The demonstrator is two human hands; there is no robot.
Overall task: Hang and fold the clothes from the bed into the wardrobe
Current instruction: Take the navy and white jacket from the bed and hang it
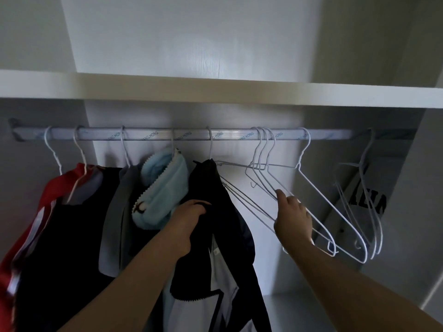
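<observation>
**Hands at the wardrobe rail.** A person's two hands worked inside the wardrobe [191,44], below its shelf [215,89] and clothes rail [148,135]. The left hand [191,219] clenched a fold of the black jacket [213,183], which hung from a wire hook on the rail directly above that hand. The grip looked meant to steady the garment or draw it leftward to make room.

Left of that hand hung a light blue fleece garment [163,188], a grey top [115,212] and a red-and-black jacket [48,195], all pressed close together.

The right hand [293,219] reached into a cluster of empty wire hangers [318,192], its forefinger [281,196] laid straight against one wire. Whether the other fingers closed round a hanger could not be told, since the back of the hand hid them. Several of these hangers were tilted and tangled, with one lying almost level between the two hands.

Further right of the right hand, more bare hangers [366,149] hung before a pale cloth with black lettering [376,202]. The bed was out of sight. The step in hand seemed to be freeing one hanger for another garment, and the snarled wires could well drag neighbours off the rail.
</observation>
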